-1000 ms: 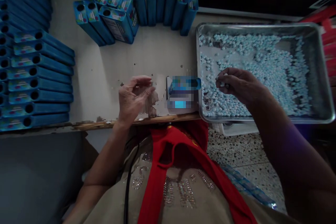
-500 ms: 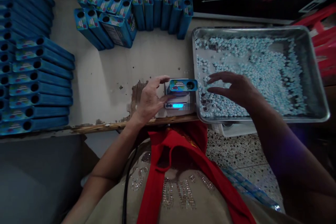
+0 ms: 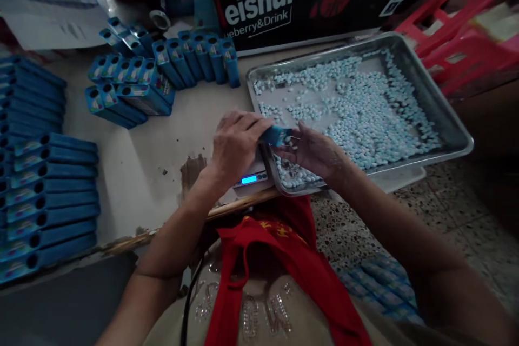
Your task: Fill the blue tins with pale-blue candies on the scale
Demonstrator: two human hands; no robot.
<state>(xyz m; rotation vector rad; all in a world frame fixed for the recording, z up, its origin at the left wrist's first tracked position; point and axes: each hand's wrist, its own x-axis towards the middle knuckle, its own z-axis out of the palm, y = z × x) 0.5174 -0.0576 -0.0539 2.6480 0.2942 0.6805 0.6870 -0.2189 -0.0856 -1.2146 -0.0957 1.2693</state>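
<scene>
My left hand (image 3: pixel 236 143) grips a small blue candy box (image 3: pixel 275 135) from above and holds it tilted on its side over the tray's left rim. The box's right end points at my right hand (image 3: pixel 314 152), which is half cupped, palm facing the box, with fingers spread. A few pale candies (image 3: pixel 291 141) show between the box end and my right fingers; whether they rest on the hand or are falling, I cannot tell. Partly under my left hand is a scale with a lit blue display (image 3: pixel 248 179). The metal tray (image 3: pixel 460 143) holds many pale blue and white candies (image 3: pixel 373 127).
Rows of blue boxes (image 3: pixel 60 194) lie stacked at the left. More boxes (image 3: pixel 130 84) stand at the back. A black carton (image 3: pixel 308 5) is behind the tray, and a red plastic basket (image 3: pixel 454 27) sits at the right. The table's wooden front edge (image 3: pixel 239 203) is worn.
My left hand has lifted the box off the scale and tipped it rightward over the tray. My right hand has moved in to the box's end. The whole view has turned and shifted.
</scene>
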